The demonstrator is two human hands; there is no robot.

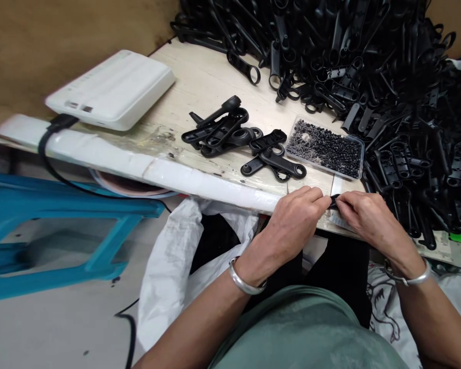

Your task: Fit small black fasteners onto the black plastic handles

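At the table's front edge, my left hand (297, 220) is closed around a small black plastic part (334, 201), most of it hidden by the fingers. From the other side my right hand (369, 218) pinches at the same part, thumb and fingertips together; whether it also holds a tiny piece cannot be made out. Just beyond the hands lies a clear shallow box (325, 147) filled with tiny black pieces. Left of that box, several black plastic arms with ringed ends (278, 163) lie in a loose group, beside another small heap of them (221, 128).
A large pile of black plastic parts (369, 77) covers the back and right of the table. A white device (111, 89) with a black cable (42, 148) sits at the left. White wrapping (169, 177) lines the table edge. A blue stool (61, 215) stands below left.
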